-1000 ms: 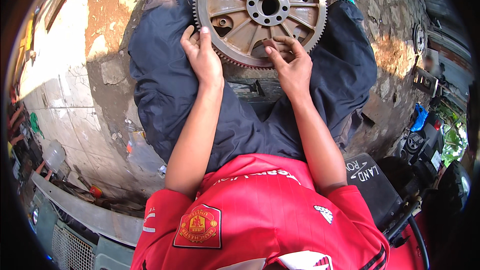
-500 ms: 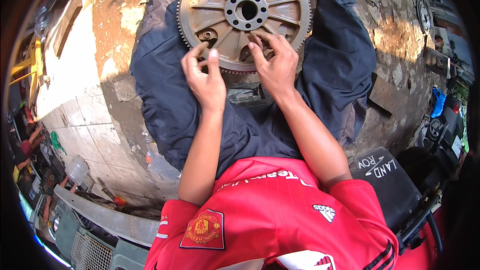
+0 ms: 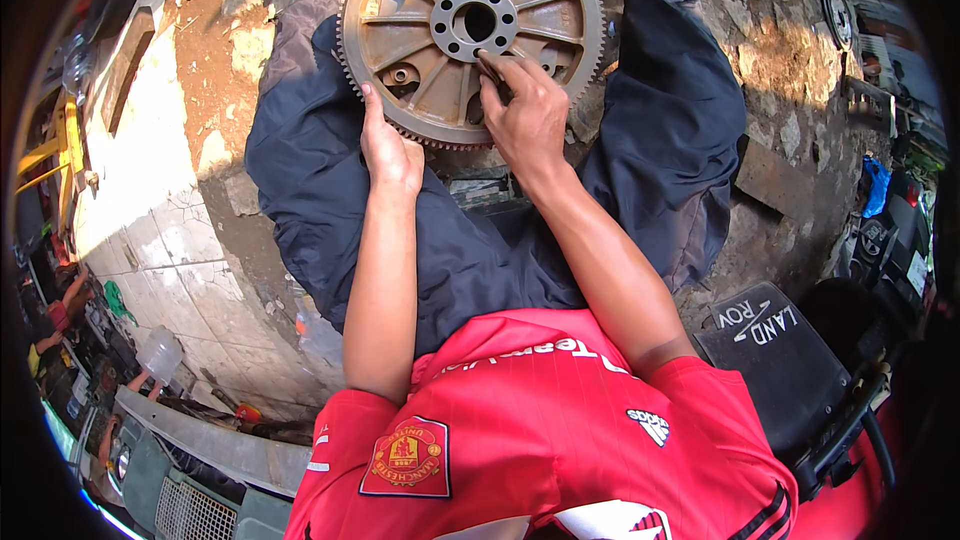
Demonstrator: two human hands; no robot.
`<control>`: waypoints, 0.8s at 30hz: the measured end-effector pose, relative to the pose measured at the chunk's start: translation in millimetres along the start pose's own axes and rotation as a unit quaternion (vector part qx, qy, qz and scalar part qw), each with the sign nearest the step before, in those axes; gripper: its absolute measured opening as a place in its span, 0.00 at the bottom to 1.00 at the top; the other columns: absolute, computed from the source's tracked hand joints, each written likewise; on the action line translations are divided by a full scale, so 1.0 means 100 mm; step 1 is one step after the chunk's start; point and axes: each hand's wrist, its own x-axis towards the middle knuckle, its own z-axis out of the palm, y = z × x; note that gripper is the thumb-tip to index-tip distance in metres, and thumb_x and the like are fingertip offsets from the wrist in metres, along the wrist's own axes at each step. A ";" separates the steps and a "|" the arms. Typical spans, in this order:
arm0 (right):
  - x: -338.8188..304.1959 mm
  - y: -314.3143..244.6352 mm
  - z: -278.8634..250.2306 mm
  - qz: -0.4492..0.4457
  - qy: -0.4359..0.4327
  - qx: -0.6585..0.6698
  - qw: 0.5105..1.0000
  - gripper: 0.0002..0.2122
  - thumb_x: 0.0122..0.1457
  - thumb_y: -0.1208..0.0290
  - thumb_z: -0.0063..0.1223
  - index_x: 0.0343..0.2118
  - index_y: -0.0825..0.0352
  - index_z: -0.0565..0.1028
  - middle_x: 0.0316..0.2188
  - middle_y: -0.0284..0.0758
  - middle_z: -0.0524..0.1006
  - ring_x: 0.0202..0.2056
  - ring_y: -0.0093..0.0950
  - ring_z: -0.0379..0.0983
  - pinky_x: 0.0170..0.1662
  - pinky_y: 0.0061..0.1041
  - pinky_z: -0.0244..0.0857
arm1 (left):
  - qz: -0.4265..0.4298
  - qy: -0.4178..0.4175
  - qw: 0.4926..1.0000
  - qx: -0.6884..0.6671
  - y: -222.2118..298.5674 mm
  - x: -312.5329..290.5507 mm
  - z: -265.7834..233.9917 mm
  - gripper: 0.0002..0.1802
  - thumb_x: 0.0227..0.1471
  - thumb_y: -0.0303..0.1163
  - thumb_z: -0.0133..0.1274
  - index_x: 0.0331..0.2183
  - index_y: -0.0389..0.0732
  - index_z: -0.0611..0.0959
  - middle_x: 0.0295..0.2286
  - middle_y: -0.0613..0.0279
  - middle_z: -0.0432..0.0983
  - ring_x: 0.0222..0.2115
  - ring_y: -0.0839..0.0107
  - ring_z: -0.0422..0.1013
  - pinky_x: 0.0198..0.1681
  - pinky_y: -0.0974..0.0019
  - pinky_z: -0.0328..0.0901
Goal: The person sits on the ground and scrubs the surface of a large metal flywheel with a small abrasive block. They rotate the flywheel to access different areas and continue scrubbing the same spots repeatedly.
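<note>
A large metal flywheel point(image 3: 425, 48) with a toothed rim, radial ribs and a bolt-holed hub point(image 3: 446, 24) lies between my legs. My left hand point(image 3: 390, 152) grips its near left edge, thumb up along the teeth and the other fingers mostly hidden at the rim. Over the near right part of the face, my right hand point(image 3: 526, 112) is closed in a pinch just below the hub. A small, thin brownish piece point(image 3: 487, 67) shows at those fingertips; its kind is unclear. Rusty brown staining covers the ribbed face.
Stony ground point(image 3: 790, 130) lies to the right, with a flat board point(image 3: 772, 180) on it. Pale paving point(image 3: 165, 230) stretches left, near a yellow metal frame point(image 3: 68, 145). A black lettered panel point(image 3: 775, 365) is at lower right, a vehicle grille point(image 3: 185, 510) at lower left. Other people's arms show far left.
The flywheel has shifted slightly left. My left hand has gone from hovering with bent fingers over the near face to gripping the rim. My right hand has moved slightly left with its pinch.
</note>
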 end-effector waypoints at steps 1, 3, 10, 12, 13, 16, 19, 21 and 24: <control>0.00 0.02 0.02 -0.014 -0.006 -0.007 1.000 0.11 0.55 0.77 0.66 0.43 0.65 0.86 0.33 0.42 0.84 0.35 0.42 0.81 0.40 0.37 0.75 | 0.002 0.000 1.000 -0.001 0.00 0.00 0.00 0.38 0.72 0.57 0.43 0.70 0.42 0.64 0.66 0.54 0.65 0.67 0.56 0.63 0.70 0.48 0.57; -0.01 0.03 0.05 -0.045 -0.018 -0.023 0.999 0.11 0.55 0.77 0.66 0.42 0.65 0.86 0.33 0.42 0.84 0.35 0.42 0.81 0.40 0.37 0.74 | -0.003 0.002 1.000 -0.003 0.00 -0.02 0.02 0.37 0.72 0.57 0.44 0.70 0.42 0.65 0.66 0.55 0.65 0.66 0.56 0.63 0.70 0.48 0.57; -0.10 0.01 0.02 -0.037 -0.051 -0.041 0.997 0.08 0.56 0.75 0.68 0.39 0.64 0.86 0.29 0.40 0.84 0.33 0.42 0.81 0.38 0.38 0.74 | -0.012 0.009 0.999 -0.037 0.01 -0.02 0.04 0.37 0.72 0.56 0.46 0.68 0.39 0.66 0.65 0.53 0.66 0.65 0.58 0.64 0.70 0.50 0.57; -0.01 0.03 0.10 -0.061 -0.005 -0.031 0.998 0.07 0.56 0.74 0.68 0.38 0.64 0.85 0.30 0.40 0.84 0.33 0.41 0.81 0.38 0.38 0.74 | -0.010 0.005 0.999 -0.037 -0.02 0.02 -0.02 0.38 0.72 0.56 0.47 0.68 0.37 0.66 0.66 0.53 0.65 0.65 0.59 0.64 0.70 0.52 0.57; -0.09 0.02 0.09 -0.051 -0.030 -0.035 0.998 0.07 0.56 0.74 0.68 0.38 0.64 0.85 0.29 0.40 0.84 0.33 0.42 0.81 0.38 0.38 0.74 | -0.010 0.007 0.999 -0.036 -0.05 0.02 -0.06 0.38 0.72 0.56 0.47 0.68 0.37 0.65 0.66 0.53 0.65 0.65 0.59 0.64 0.70 0.52 0.56; -0.29 0.04 0.06 -0.049 -0.066 -0.010 0.997 0.06 0.56 0.74 0.68 0.37 0.64 0.85 0.29 0.41 0.83 0.32 0.44 0.81 0.37 0.38 0.74 | -0.010 0.008 0.999 -0.034 -0.03 0.01 -0.01 0.39 0.71 0.56 0.48 0.68 0.36 0.65 0.66 0.54 0.64 0.66 0.60 0.63 0.70 0.52 0.56; -0.09 0.03 0.06 -0.055 -0.043 -0.034 0.997 0.06 0.56 0.74 0.68 0.37 0.64 0.85 0.28 0.41 0.82 0.33 0.43 0.81 0.37 0.39 0.74 | -0.004 0.006 0.999 -0.032 -0.04 0.02 -0.02 0.39 0.71 0.56 0.48 0.68 0.36 0.65 0.66 0.55 0.64 0.66 0.60 0.63 0.70 0.52 0.56; -0.13 0.01 0.06 -0.034 -0.065 -0.037 0.997 0.06 0.56 0.75 0.67 0.36 0.65 0.84 0.29 0.42 0.82 0.33 0.44 0.80 0.38 0.40 0.73 | -0.001 0.003 0.999 -0.032 -0.09 0.08 -0.09 0.39 0.71 0.56 0.47 0.68 0.36 0.65 0.66 0.55 0.64 0.66 0.60 0.63 0.70 0.52 0.56; -0.25 0.01 -0.01 -0.046 -0.111 -0.031 0.992 0.05 0.57 0.77 0.64 0.36 0.66 0.83 0.28 0.43 0.81 0.33 0.45 0.79 0.39 0.42 0.73 | -0.001 0.014 1.000 -0.028 -0.08 0.04 -0.07 0.38 0.72 0.55 0.47 0.68 0.36 0.65 0.66 0.55 0.65 0.66 0.60 0.63 0.70 0.53 0.56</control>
